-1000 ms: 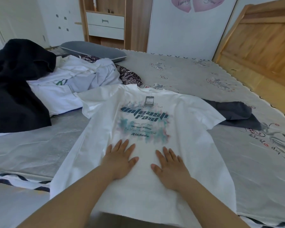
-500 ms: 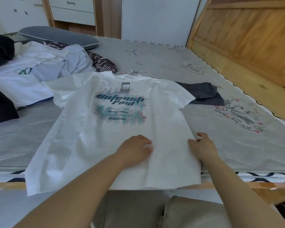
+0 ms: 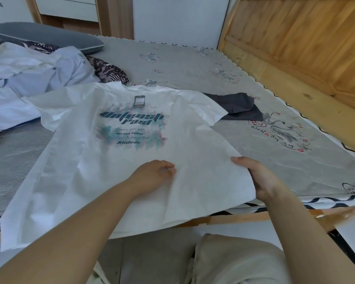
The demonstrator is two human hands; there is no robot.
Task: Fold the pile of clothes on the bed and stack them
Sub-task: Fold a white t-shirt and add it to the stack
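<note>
Your white T-shirt [image 3: 131, 160] lies spread flat across the near part of the bed [image 3: 193, 64], printed side up, with the teal lettering and a small tag [image 3: 139, 101] below the collar facing you; its hem hangs over the mattress edge toward your legs. Your left hand [image 3: 152, 177] rests on the cloth just below the print, knuckles up and fingers curled loosely under, pressing the fabric down; whether they pinch any cloth you cannot tell from here. Your right hand [image 3: 258, 179] has hold of the shirt's right side edge near the hem, thumb on top and fingers tucked beneath the cloth, and that edge is lifted slightly off the mattress. Just beyond the shirt's right sleeve, a dark grey garment [image 3: 240, 107] lies folded on the grey mattress cover, partly tucked under the sleeve. To the left of the shirt, the unfolded pile of clothes [image 3: 29, 78] sits in a heap of white and pale lilac pieces, with a dark patterned piece [image 3: 109, 70] poking out on its right side. Behind the pile, a grey pillow [image 3: 45, 36] lies at the far side of the bed. The wooden headboard [image 3: 305, 48] stands along the right of the bed.
</note>
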